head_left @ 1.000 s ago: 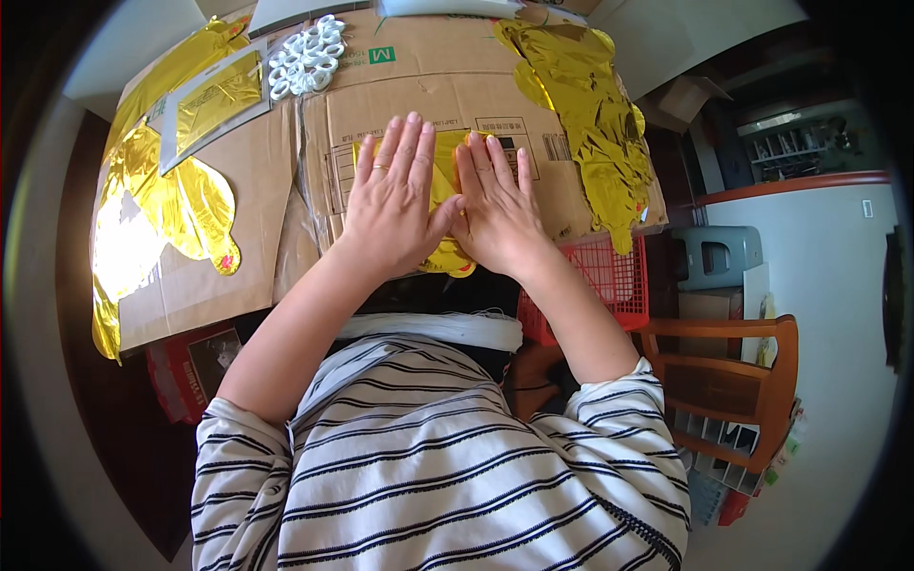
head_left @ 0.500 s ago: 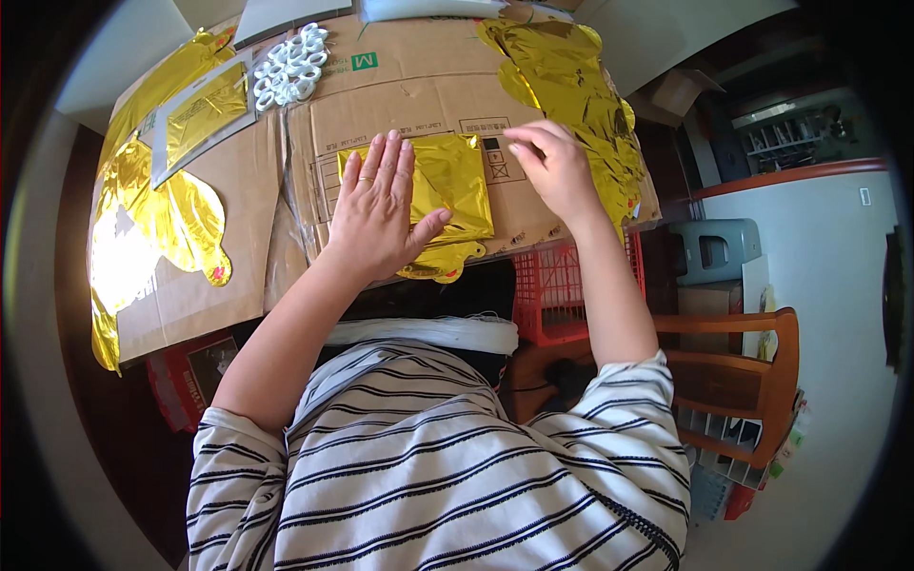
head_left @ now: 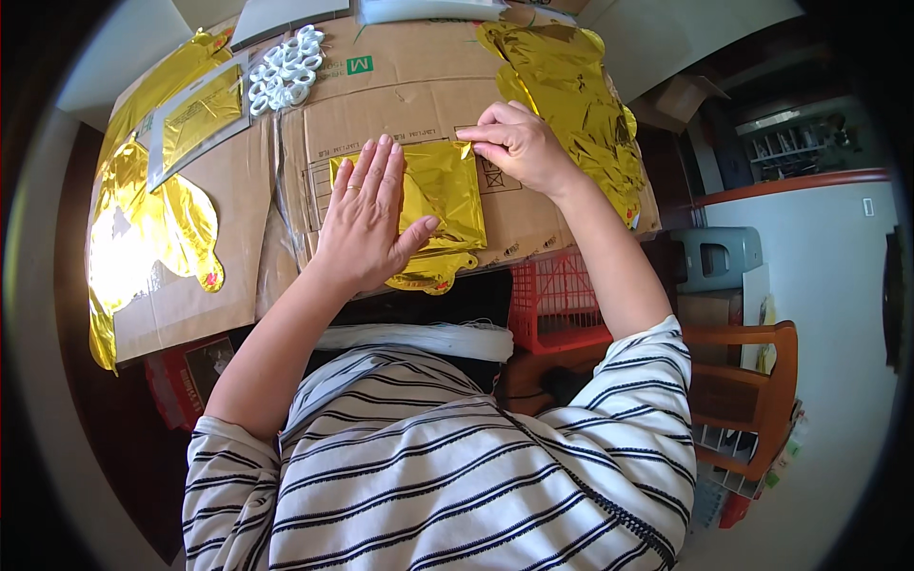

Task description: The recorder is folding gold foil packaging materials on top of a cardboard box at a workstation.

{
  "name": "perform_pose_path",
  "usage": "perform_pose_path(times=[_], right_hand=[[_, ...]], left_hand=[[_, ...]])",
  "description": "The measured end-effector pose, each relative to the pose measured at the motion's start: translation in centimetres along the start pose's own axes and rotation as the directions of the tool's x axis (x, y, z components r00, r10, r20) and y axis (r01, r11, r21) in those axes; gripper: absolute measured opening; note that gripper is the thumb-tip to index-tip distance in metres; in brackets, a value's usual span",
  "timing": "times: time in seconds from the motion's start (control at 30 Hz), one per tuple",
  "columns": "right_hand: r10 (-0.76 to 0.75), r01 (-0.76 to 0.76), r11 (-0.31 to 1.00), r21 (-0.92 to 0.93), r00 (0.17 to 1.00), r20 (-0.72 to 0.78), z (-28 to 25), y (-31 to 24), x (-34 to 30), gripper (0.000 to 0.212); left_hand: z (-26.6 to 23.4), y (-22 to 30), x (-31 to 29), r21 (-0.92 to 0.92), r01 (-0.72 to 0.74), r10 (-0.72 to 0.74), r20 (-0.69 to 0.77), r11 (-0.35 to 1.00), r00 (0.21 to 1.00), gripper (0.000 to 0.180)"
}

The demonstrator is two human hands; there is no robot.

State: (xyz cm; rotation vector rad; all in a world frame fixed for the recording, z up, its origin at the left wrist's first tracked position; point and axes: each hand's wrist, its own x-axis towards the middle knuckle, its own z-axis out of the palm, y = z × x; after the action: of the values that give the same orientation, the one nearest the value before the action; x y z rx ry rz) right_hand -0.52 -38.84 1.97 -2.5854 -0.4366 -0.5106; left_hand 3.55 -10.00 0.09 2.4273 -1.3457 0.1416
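Note:
A folded gold foil balloon (head_left: 446, 200) lies on a flat cardboard sheet (head_left: 400, 105) in front of me. My left hand (head_left: 365, 224) rests palm down on its left part, fingers stretched out, with a ring on one finger. At the balloon's far right corner, the thumb and fingertips of my right hand (head_left: 522, 147) pinch the foil, and the corner lifts slightly there. A rounded lobe of the foil sticks out at the near edge, by the cardboard's front.
More gold foil balloons lie flat at the right (head_left: 571, 105) and left (head_left: 190, 224). A clear bag (head_left: 198, 119) with folded gold foil sits at the left, beside a bunch of white rings (head_left: 286, 71). Below the front edge are a red plastic crate (head_left: 552, 300) and a wooden chair (head_left: 776, 381).
My right hand has moved left and down from above the cardboard onto the balloon's far right corner, closing on it. My left hand stays flat on the foil.

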Motion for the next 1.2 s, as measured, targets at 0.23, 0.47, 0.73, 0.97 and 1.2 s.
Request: perform_pose_path(times=[0.23,0.47,0.73,0.97,1.2], right_hand=[[-0.015,0.018,0.999,0.047,0.999,-0.052,0.6,0.2,-0.2,0.028],[-0.222,0.203,0.957,-0.208,0.973,-0.070,0.2,-0.2,0.1,0.034],[-0.516,0.463,0.769,-0.441,0.856,-0.003,-0.6,-0.6,0.3,0.028],[-0.489,0.425,0.809,-0.406,0.870,-0.063,0.0,-1.0,0.7,0.028],[-0.311,0.268,0.928,-0.259,0.940,-0.140,0.6,-1.7,1.0,0.027]], left_hand=[[0.0,0.0,0.1,-0.039,0.004,-0.004,-0.004,0.999,1.000,0.092],[-0.1,-0.1,0.0,-0.027,0.004,-0.004,-0.002,1.000,1.000,0.092],[0.0,-0.1,0.0,-0.026,0.003,-0.003,-0.011,1.000,1.000,0.091],[-0.2,-0.1,0.0,-0.070,0.008,-0.008,-0.014,0.998,1.000,0.090],[-0.8,-0.2,-0.1,-0.150,-0.026,0.020,-0.042,0.988,0.999,0.103]])
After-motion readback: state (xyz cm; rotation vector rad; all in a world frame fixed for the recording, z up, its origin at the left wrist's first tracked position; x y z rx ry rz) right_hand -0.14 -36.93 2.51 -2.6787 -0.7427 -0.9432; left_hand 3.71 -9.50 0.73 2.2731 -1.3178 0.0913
